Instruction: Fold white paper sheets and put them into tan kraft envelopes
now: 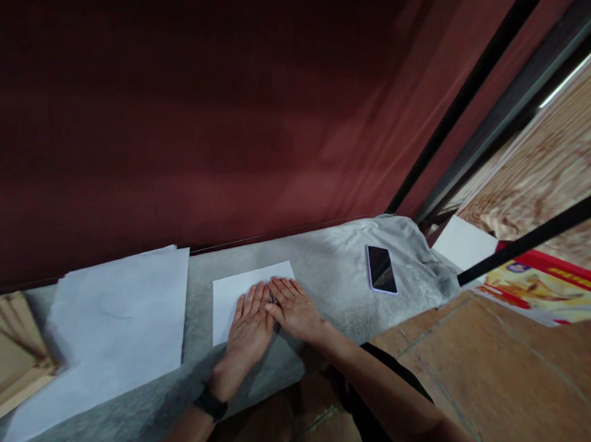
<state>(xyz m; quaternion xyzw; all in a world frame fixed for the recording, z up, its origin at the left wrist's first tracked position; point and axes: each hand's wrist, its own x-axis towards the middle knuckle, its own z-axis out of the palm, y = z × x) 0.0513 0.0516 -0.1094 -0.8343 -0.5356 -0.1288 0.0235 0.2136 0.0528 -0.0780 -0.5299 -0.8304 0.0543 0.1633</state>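
A small white sheet of paper (225, 298) lies on the grey cloth-covered bench (329, 272). My left hand (250, 325) rests flat on it, fingers stretched forward. Beside it, my right hand (295, 308) also presses down flat on the sheet's right part, its thumb touching or overlapping the left hand. Both palms face down, and they hide the lower right of the paper. Neither hand holds anything. Whether the sheet is folded, I cannot tell.
Larger white sheets (126, 318) are stacked to the left, beside a brown cardboard box (13, 351). A smartphone (381, 270) lies to the right. A dark red wall (196, 154) rises behind the bench. A colourful printed carton (549, 282) sits on the tiled floor (484, 363).
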